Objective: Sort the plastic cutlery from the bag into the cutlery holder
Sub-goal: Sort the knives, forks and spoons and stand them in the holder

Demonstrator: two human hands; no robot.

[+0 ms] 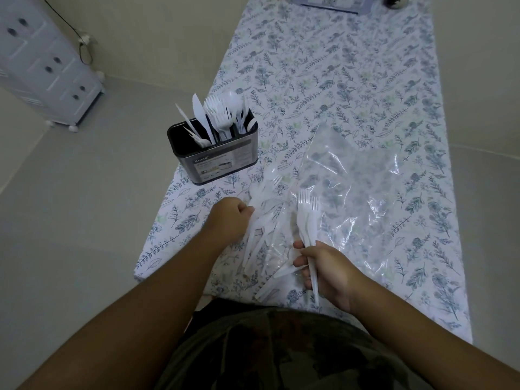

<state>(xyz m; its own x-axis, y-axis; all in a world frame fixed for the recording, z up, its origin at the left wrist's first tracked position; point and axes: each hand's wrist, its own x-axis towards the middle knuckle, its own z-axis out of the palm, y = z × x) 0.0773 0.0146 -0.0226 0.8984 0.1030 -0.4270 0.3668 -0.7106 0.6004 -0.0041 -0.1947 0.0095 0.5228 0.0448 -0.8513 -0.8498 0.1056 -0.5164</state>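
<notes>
One table [351, 80] under a floral cloth carries a crumpled clear bag [351, 192]; near its left edge stands the black-and-steel cutlery holder [216, 161], with white knives, forks and spoons upright. Loose white plastic cutlery [259, 229] lies just beside the bag's mouth. Right hand [326, 268] grasps a bundle of forks [308, 218], tines up; left hand [233, 218] is clenched at the pile, its contents not discernible.

"Kosso" brand on cutlery holder [222, 161] label; smaller print unreadable.

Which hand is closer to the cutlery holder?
Left. The left hand is just below the cutlery holder, at the loose cutlery pile. The right hand holds forks, farther toward the person.
</notes>
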